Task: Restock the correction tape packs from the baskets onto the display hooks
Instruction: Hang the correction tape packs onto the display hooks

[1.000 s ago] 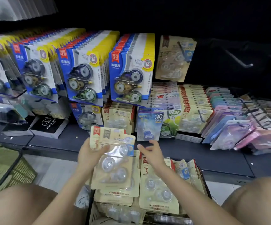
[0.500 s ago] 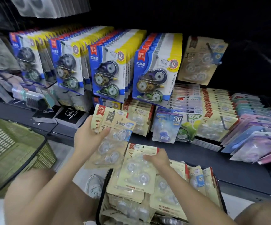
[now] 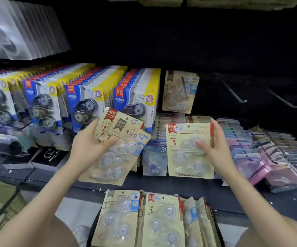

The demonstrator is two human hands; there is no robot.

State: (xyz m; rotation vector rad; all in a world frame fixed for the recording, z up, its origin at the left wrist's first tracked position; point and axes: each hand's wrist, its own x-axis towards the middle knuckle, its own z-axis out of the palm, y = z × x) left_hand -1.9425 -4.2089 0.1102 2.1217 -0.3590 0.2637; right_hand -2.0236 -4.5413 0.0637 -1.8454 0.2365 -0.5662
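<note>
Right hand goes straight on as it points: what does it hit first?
Probably the shelved packs just behind its held pack; the right hand points up-left, not at the empty hooks. Depth unclear.

Two bare hooks (image 3: pixel 235 93) upper right, approach open. Blue packs (image 3: pixel 90 97) crowd left-centre hooks; one tan pack (image 3: pixel 179 91) hangs between.

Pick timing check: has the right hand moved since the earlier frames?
Yes: right hand rose with a correction tape pack, from the basket up to shelf level.
</note>
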